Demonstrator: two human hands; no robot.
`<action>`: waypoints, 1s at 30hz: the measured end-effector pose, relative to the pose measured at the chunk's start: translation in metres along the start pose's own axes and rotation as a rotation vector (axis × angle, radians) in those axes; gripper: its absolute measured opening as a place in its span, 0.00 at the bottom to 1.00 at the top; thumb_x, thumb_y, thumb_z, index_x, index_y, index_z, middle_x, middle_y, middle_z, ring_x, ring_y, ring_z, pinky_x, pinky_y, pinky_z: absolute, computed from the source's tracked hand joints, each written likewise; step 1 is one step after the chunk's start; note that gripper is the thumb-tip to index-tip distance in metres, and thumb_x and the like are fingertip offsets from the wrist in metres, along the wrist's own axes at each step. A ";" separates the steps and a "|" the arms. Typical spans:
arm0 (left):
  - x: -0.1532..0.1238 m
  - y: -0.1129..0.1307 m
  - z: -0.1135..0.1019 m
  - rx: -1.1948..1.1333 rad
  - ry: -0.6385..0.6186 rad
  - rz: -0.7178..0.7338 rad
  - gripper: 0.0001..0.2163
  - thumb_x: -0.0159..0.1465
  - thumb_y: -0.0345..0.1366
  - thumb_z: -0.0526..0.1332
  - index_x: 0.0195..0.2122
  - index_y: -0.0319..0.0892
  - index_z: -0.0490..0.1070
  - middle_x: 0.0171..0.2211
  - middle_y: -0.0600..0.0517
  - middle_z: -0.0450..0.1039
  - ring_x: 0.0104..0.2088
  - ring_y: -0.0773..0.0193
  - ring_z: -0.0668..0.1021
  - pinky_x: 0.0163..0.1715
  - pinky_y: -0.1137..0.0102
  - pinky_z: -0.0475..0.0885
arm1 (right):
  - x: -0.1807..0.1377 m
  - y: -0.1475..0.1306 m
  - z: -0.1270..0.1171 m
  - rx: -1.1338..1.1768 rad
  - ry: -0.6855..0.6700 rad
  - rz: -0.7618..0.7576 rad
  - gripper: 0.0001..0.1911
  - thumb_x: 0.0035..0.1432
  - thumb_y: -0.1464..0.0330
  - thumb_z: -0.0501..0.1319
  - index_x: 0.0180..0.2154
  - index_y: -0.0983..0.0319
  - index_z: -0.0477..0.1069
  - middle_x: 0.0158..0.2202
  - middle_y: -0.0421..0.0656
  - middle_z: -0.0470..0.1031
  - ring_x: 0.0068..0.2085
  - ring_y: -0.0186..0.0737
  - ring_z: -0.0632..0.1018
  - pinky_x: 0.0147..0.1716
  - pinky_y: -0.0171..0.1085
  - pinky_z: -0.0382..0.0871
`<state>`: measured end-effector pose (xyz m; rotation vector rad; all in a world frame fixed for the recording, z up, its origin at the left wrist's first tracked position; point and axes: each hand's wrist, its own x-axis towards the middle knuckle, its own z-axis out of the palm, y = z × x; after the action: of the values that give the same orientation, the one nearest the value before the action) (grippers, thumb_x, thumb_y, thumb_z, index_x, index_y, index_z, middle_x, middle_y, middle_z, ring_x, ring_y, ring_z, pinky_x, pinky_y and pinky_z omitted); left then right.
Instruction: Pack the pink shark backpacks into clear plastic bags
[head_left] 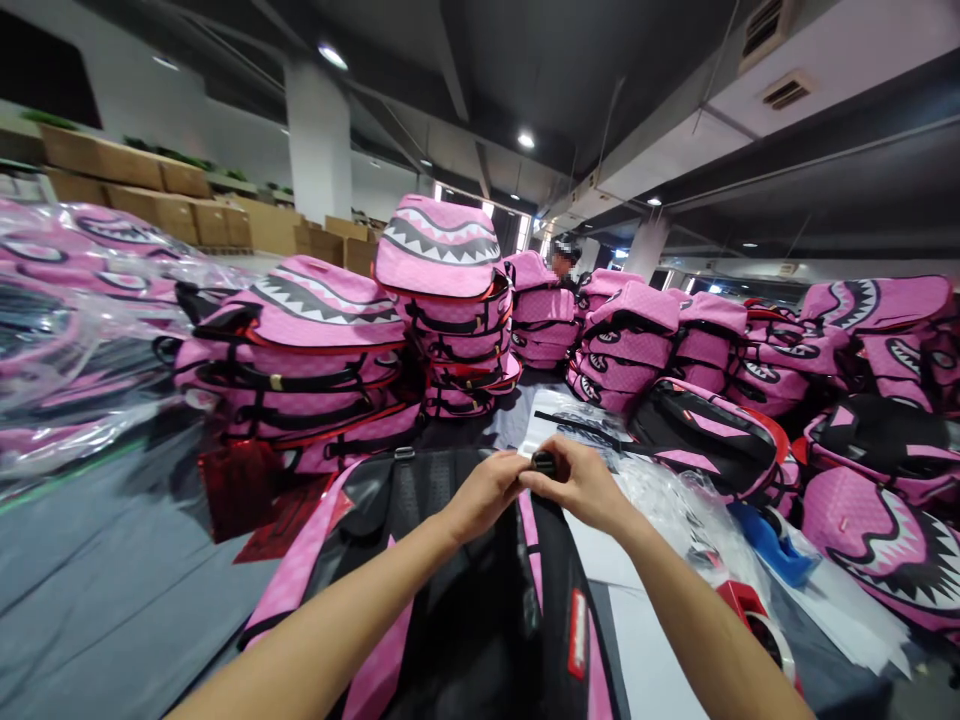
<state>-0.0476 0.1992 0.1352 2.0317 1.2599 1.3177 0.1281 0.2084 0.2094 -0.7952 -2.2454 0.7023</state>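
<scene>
A black-and-pink backpack (472,590) lies in front of me with its shoulder straps facing up and a red label on its right side. Over its upper edge my hands meet at a small black piece (544,461), perhaps a buckle or folded strap; its kind is not clear. My right hand (581,485) pinches it between thumb and fingers. My left hand (491,492) has its fingers pressed together at the same piece, their tips partly hidden. Dark red packets (240,490) lie left of the backpack.
Stacked pink shark-mouth backpacks (300,350) line the far side, with more on the right. Plastic-wrapped bags (82,300) lie left. Clear plastic (675,510), a blue tape dispenser (776,545), a red one (750,610) and white sheets (652,650) are to the right. A person (564,258) is beyond.
</scene>
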 end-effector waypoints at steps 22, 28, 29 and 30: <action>-0.096 -0.032 -0.089 0.595 0.176 -0.597 0.26 0.64 0.59 0.53 0.43 0.40 0.75 0.43 0.42 0.80 0.46 0.47 0.80 0.46 0.59 0.72 | 0.119 0.143 0.134 -0.358 -0.281 -0.043 0.38 0.54 0.52 0.72 0.60 0.60 0.66 0.62 0.55 0.67 0.65 0.58 0.67 0.64 0.55 0.59; -0.043 -0.139 -0.109 0.705 0.246 -0.585 0.28 0.56 0.51 0.67 0.51 0.34 0.73 0.54 0.34 0.75 0.58 0.39 0.75 0.58 0.51 0.70 | 0.097 0.169 0.157 -0.189 0.011 -0.207 0.30 0.52 0.57 0.71 0.53 0.61 0.68 0.51 0.50 0.74 0.53 0.51 0.76 0.56 0.50 0.70; -0.046 -0.145 -0.101 0.704 0.250 -0.527 0.25 0.57 0.47 0.66 0.51 0.36 0.73 0.55 0.37 0.75 0.59 0.43 0.74 0.60 0.53 0.69 | 0.091 0.171 0.159 -0.170 0.067 -0.251 0.29 0.51 0.59 0.71 0.52 0.61 0.68 0.50 0.49 0.74 0.51 0.50 0.76 0.54 0.49 0.71; -0.052 -0.148 -0.092 0.705 0.260 -0.470 0.24 0.58 0.44 0.66 0.53 0.38 0.72 0.57 0.39 0.74 0.60 0.46 0.73 0.62 0.54 0.67 | 0.084 0.173 0.160 -0.166 0.117 -0.288 0.28 0.51 0.60 0.71 0.51 0.61 0.68 0.49 0.49 0.74 0.51 0.50 0.76 0.53 0.49 0.72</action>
<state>-0.2048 0.2181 0.0446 1.7923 2.4097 1.0072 0.0218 0.3408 0.0257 -0.5562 -2.2687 0.3290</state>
